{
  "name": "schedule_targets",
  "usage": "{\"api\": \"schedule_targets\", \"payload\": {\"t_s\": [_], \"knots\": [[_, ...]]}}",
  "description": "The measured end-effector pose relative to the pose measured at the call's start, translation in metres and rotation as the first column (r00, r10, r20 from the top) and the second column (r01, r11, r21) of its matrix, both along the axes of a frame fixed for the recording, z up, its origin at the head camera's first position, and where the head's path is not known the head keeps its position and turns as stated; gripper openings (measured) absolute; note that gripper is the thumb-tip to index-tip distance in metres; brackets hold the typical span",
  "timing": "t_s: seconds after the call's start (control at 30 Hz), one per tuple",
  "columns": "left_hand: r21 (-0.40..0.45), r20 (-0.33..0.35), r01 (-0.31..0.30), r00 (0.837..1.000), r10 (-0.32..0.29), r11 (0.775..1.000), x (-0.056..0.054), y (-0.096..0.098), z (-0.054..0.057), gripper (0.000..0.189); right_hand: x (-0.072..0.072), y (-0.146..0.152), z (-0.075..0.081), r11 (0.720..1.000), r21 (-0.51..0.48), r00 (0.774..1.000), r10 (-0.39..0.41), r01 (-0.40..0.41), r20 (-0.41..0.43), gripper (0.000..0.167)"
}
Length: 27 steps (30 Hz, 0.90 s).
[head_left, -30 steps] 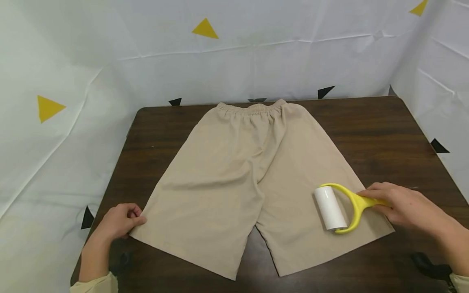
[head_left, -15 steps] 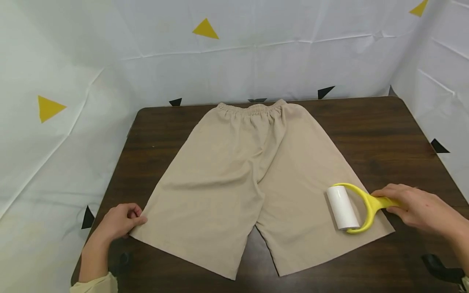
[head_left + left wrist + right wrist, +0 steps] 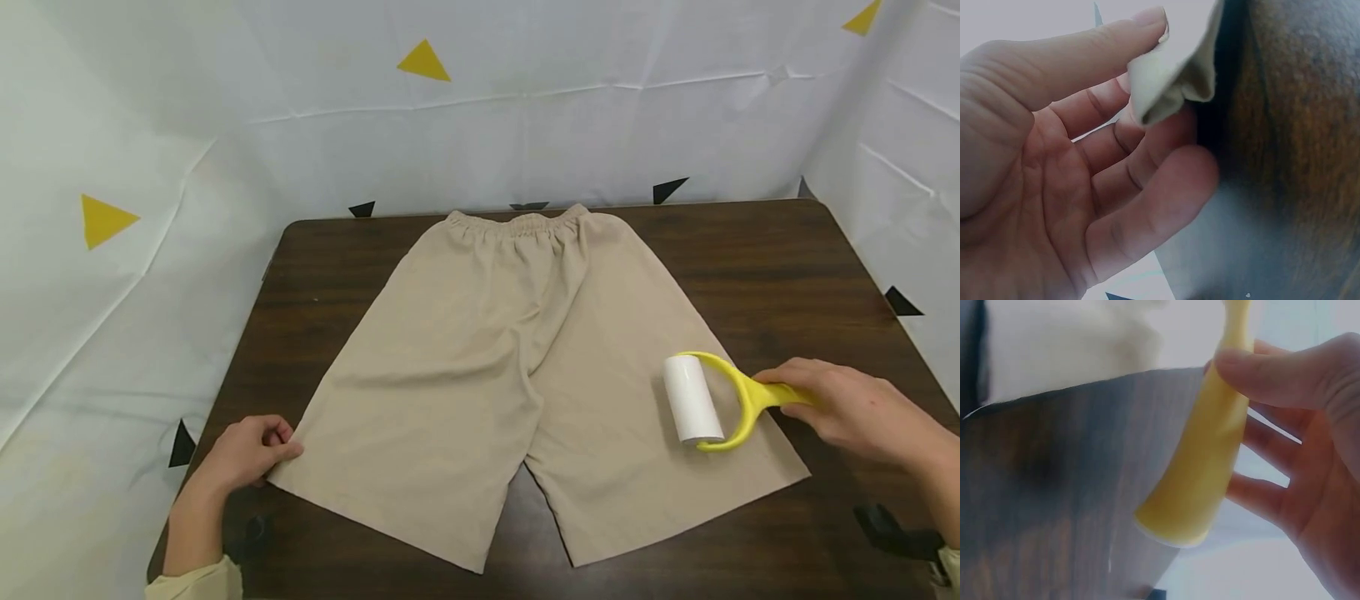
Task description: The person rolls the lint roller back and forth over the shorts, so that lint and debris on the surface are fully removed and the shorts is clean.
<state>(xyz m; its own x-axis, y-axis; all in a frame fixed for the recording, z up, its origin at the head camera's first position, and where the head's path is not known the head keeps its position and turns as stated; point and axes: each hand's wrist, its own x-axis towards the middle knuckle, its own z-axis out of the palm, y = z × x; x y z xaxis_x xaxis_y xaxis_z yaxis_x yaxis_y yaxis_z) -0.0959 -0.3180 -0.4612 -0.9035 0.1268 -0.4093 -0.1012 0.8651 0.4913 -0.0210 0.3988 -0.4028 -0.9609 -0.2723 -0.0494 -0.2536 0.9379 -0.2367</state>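
Observation:
Beige shorts (image 3: pixel 435 383) with a gathered elastic waistband lie spread on a dark wooden table, legs toward me. At the left leg's outer hem corner, my left hand (image 3: pixel 243 450) pinches the cloth between thumb and fingers; the left wrist view shows the folded hem (image 3: pixel 1169 81) in that pinch. My right hand (image 3: pixel 855 408) grips the yellow handle of a lint roller (image 3: pixel 690 400). Its white roll is over the right leg's lower half; whether it touches the cloth cannot be told. In the right wrist view, thumb and fingers hold the flared handle (image 3: pixel 1200 462).
The dark wooden table (image 3: pixel 765 275) shows around the shorts. White sheeting (image 3: pixel 525 150) with yellow and black triangles hangs behind the table and along both sides.
The lint roller first shifted right toward the outer edge of the right leg, then moved a little away from me, up the leg. My left hand stays at the hem corner.

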Motion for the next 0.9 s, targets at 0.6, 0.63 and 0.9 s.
{"api": "schedule_targets", "payload": {"t_s": [0.6,0.63,0.9], "knots": [[0.007,-0.010,-0.003,1.000,0.003,1.000,0.001,0.002,0.002,0.020,-0.060,0.018,-0.007,0.837,-0.060,0.839,-0.543,0.544,0.035,0.051],[0.007,-0.012,-0.004,1.000,0.004,1.000,0.001,0.002,0.003,0.020,-0.063,0.019,-0.007,0.823,-0.055,0.824,-0.565,0.566,0.041,0.051],[0.008,-0.018,-0.004,1.000,0.004,1.000,0.001,0.003,0.003,0.020,-0.083,0.028,-0.011,0.755,-0.020,0.755,-0.653,0.655,0.059,0.053]]}}
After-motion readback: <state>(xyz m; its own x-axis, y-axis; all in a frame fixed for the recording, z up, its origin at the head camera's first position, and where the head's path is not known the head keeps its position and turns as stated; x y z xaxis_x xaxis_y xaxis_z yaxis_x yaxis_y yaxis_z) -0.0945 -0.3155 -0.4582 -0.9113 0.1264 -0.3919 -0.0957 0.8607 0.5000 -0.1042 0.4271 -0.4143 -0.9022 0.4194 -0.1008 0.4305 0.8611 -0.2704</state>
